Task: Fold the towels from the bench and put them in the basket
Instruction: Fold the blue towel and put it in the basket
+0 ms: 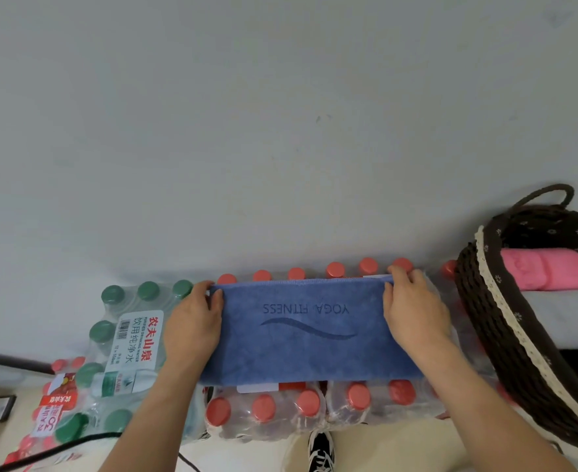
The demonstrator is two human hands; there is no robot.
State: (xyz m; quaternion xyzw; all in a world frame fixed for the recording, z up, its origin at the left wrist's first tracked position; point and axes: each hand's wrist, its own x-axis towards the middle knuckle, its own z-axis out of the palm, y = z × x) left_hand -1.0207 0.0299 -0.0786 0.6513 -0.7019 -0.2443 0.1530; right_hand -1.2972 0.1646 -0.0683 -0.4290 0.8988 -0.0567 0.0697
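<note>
1. A blue towel point(301, 335) lies flat as a folded band on top of a pack of red-capped bottles point(315, 408). Its long side runs left to right.
2. Dark print on the towel reads "YOGA FITNESS" above a wavy line. It appears upside down from this view.
3. The left hand point(192, 321) pinches the towel's far left corner, with the thumb on top of the cloth and the fingers curled round the edge.
4. The right hand point(413, 311) pinches the far right corner the same way, with a white tag showing just beside its fingertips.
5. Both forearms reach in from the bottom edge, one at each short end of the towel.
6. Red caps show along the far edge of the towel and again along its near edge.
7. A pack of green-capped bottles point(127, 335) with a red-and-white label sits just left of the left hand.
8. A dark woven basket point(492, 301) with a lace-trimmed liner and a loop handle stands at the right, near the right hand.
9. Inside the basket a folded pink towel point(553, 272) lies at the back, with a grey towel point(553, 318) in front of it.
10. A black-and-white shoe point(321, 449) shows at the bottom, between the forearms.
11. A black cable point(59, 444) crosses the lower left corner.
12. A plain pale wall point(280, 131) fills the upper half.
</note>
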